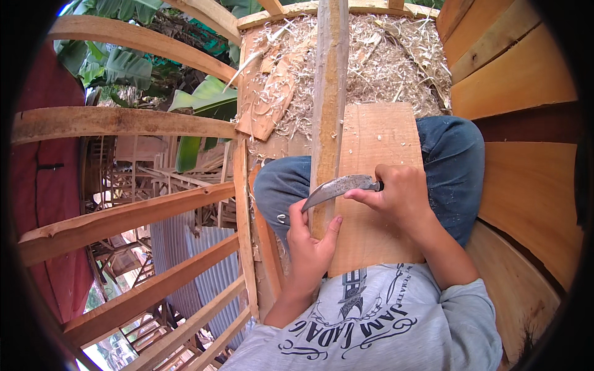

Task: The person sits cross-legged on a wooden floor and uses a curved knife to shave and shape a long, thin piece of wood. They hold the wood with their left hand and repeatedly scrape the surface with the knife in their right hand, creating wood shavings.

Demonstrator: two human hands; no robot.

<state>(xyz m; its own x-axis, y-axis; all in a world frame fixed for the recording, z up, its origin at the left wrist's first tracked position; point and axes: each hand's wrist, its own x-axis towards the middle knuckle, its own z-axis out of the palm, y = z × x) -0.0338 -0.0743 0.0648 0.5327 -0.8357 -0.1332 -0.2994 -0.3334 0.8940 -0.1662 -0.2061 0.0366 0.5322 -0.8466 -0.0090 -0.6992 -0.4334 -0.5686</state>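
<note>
My right hand [401, 193] is closed round the dark handle of a knife with a curved, worn metal blade [339, 187]. Its blade lies across a long wooden strip [328, 86], the tip pointing left, close above the fingers of my left hand [310, 246]. That hand grips the near end of the strip, thumb on the right side and fingers on the left. From there the strip runs away from me, past the far edge of the view. Beneath the knife and right hand, a flat wooden board [378, 139] rests across my lap between my knees.
Curled wood shavings [383, 68] cover the floor ahead, with loose wooden slats [275, 99] among them. Wooden rails [130, 219] stand along the left, with banana leaves [207, 99] and corrugated sheets [213, 266] beyond. A plank wall [526, 179] closes the right side.
</note>
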